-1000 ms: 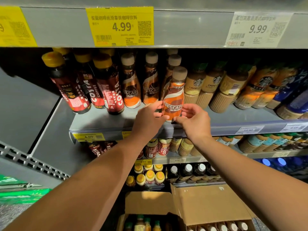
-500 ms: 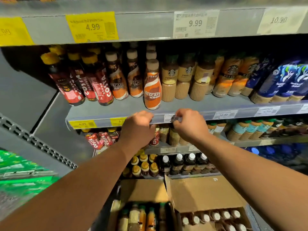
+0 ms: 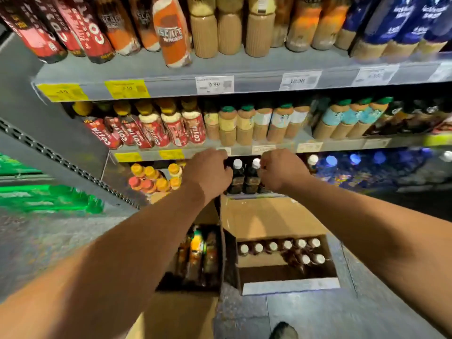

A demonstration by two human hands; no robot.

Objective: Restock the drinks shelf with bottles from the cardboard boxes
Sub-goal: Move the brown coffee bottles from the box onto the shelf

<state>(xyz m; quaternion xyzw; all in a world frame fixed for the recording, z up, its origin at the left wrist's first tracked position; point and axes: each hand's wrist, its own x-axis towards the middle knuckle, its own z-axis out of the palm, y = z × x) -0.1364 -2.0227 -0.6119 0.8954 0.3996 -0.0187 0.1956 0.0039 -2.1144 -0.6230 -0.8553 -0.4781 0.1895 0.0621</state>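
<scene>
Your left hand (image 3: 208,173) and right hand (image 3: 281,171) hang side by side at mid-frame, in front of the lowest shelf edge. On both hands the fingers are curled in toward the palm, with nothing visible in either.

Between them show two dark white-capped bottles (image 3: 237,176) on the bottom tier.

In the lower centre, on the floor (image 3: 318,314), stand two open cardboard boxes, side against side. The right box (image 3: 269,221) shows eight white caps: six in a far row and two nearer you. The left box (image 3: 190,314) holds roughly three bottles, too smeared to count surely.

At top centre one Nescafé bottle (image 3: 172,33) stands at the front of the upper shelf (image 3: 146,69), ahead of its row. Six red Costa bottles (image 3: 175,128) line the left of the middle shelf.
</scene>
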